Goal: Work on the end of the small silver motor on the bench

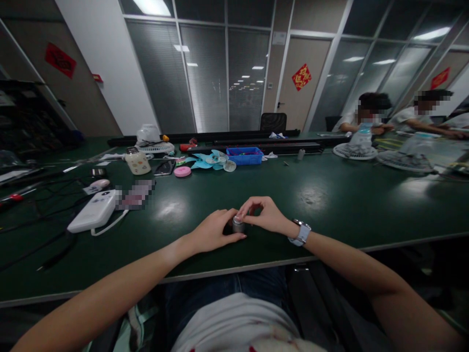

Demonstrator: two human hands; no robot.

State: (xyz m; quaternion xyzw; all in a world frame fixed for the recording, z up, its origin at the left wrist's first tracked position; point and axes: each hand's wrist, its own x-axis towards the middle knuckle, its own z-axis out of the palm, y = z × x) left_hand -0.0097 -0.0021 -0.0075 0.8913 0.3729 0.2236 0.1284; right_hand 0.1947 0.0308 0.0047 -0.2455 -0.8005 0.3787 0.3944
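Office walls of glass and closed blinds fill the top of the frame, with a door [306,78] at upper centre bearing a red paper decoration. Below them a wide dark green table [330,195] spans the whole picture. At far right, two people sit at it beside flat fan grilles [355,151]. At middle left lie a white power bank [93,211] with its cable, a phone [164,167], a small jar [137,161], a pink disc [182,171], pale blue fan blades [210,160] and a blue tray [245,155].

At lower centre, near the table's front edge, both hands meet over a small metal cylinder [238,224] standing on the surface. The left hand [214,232] cups its side, fingers curled round it. The right hand [264,214], with a white watch [301,232] at the wrist, pinches its top between thumb and fingertips. Both are closed on it.

The cylinder looks rigid, smooth and dense for its size, so probably slippery; its round side wall seems the surest place to hold.
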